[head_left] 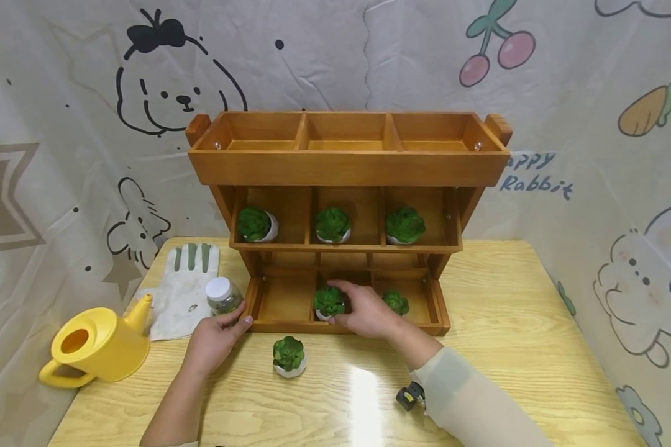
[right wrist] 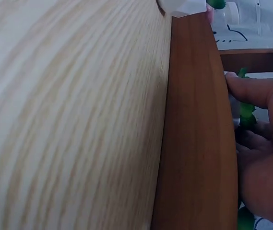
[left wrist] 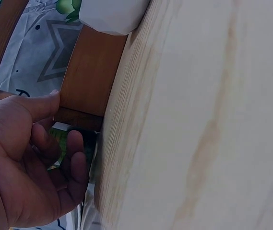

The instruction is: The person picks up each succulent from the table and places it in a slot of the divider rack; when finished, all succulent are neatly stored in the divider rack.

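My right hand [head_left: 369, 312] grips a small artificial potted plant [head_left: 328, 302] in the bottom tier's middle compartment, thumb at the front and fingers behind. In the right wrist view, the thumb and curled fingers flank its green leaves [right wrist: 246, 112]; the pot is mostly hidden. At the left front corner of the three-tier wooden planter shelf [head_left: 349, 169], my left hand [head_left: 215, 338] holds the bottom tray's corner [left wrist: 86, 81] between thumb and curled fingers. Another potted plant [head_left: 289, 357] stands on the table before the shelf. Partly behind my right hand, a third plant [head_left: 396, 302] sits in the bottom right compartment.
Three potted plants, one per compartment, occupy the middle tier [head_left: 333, 225]. A lidded clear jar [head_left: 223, 295] stands beside my left hand, near a work glove [head_left: 181, 298] and yellow watering can [head_left: 103, 344]. A small black object [head_left: 409, 396] lies by the right sleeve.
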A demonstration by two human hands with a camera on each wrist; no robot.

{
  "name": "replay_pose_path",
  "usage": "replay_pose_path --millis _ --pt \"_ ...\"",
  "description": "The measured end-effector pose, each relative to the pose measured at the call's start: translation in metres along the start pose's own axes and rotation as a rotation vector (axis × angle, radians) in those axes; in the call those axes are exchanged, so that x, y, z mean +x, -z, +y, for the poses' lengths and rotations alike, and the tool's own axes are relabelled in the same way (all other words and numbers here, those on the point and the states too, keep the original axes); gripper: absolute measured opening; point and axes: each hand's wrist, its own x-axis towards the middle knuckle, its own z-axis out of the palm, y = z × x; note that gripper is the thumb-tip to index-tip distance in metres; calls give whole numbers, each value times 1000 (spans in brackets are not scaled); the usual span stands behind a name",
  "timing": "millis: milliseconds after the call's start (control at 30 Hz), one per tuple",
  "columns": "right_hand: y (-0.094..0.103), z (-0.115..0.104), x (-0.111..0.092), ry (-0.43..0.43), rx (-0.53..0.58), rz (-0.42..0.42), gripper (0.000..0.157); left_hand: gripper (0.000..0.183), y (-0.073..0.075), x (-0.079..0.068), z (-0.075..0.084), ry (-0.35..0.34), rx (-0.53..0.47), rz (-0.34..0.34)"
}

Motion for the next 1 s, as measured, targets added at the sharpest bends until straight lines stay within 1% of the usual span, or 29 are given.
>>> replay_pose_path --millis 300,533,633,833,1000 --pt "4 2 1 -17 7 -62 69 51 -1 1 0 -11 -2 -2" --pt "6 2 2 -31 25 -77 72 51 -2 2 0 -12 -9 3" --pt "7 2 2 -25 67 -74 73 50 -3 2 0 -9 -15 4" --pt "10 1 0 -11 194 -81 74 50 -1 1 -1 5 -26 -1" --pt "13 0 0 -8 219 -93 75 51 0 1 -1 11 -22 -5"
